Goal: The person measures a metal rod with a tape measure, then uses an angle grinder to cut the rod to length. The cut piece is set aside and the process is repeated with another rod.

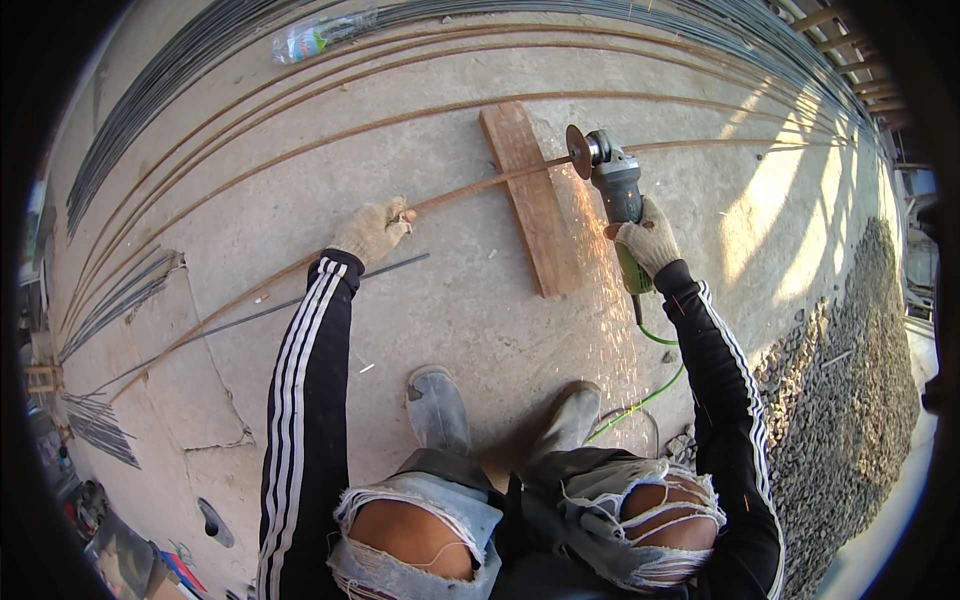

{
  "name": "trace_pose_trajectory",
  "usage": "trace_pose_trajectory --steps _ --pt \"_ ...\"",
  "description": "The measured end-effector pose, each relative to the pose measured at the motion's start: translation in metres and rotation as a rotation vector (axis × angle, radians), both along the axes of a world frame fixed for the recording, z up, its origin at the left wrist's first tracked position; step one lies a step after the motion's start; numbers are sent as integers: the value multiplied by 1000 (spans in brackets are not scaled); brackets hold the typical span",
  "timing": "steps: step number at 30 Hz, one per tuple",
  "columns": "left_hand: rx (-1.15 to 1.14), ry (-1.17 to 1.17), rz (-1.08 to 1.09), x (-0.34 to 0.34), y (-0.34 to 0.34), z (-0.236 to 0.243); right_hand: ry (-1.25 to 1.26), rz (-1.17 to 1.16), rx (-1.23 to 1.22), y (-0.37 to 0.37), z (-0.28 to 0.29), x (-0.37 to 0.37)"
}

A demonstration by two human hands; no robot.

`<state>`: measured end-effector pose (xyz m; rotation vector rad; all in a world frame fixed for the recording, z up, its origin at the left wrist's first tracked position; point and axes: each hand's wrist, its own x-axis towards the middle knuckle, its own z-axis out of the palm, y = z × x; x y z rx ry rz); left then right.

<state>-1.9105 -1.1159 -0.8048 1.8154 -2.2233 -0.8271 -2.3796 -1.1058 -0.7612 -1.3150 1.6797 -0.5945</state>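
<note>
My right hand (650, 238), in a pale work glove, is closed round the body of an angle grinder (621, 195). The grinder's brown disc (579, 152) meets a rusty steel rod (480, 187), and a stream of sparks (603, 290) falls from there toward my feet. My gloved left hand (373, 232) grips the same rod to the left of the cut. Between my hands the rod lies across a wooden block (535, 215), just left of the disc. A green cord (655, 337) runs from the grinder's rear end.
Long rusty rods (400, 112) and bundles of grey rods (150, 130) stretch across the concrete floor beyond. A thin grey bar (400, 264) lies below my left hand. A plastic bottle (305, 42) is at the far side. Gravel (850, 400) is heaped on the right.
</note>
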Motion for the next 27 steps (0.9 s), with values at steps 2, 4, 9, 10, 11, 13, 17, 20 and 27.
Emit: trace_pose_trajectory --steps 2,4,9,10,11,13,17,20,27 --pt "10 -4 10 1 0 -3 11 6 -9 1 -1 -2" --pt "1 -30 30 1 0 -6 15 6 0 2 -1 -3" --pt "-48 14 2 3 -1 -10 27 -16 15 7 5 -1" --pt "-59 16 0 3 -1 -9 31 -14 13 6 7 1" --pt "-44 21 -4 3 -2 -8 49 -11 19 5 9 3" --pt "-58 37 -8 3 -2 -7 74 -11 27 2 13 6" --pt "-57 95 -11 1 -2 -3 53 -16 15 -4 16 10" --pt "-50 84 11 0 -1 0 42 -9 21 -6 14 9" --pt "-2 22 13 1 0 0 28 -17 20 -3 7 4"
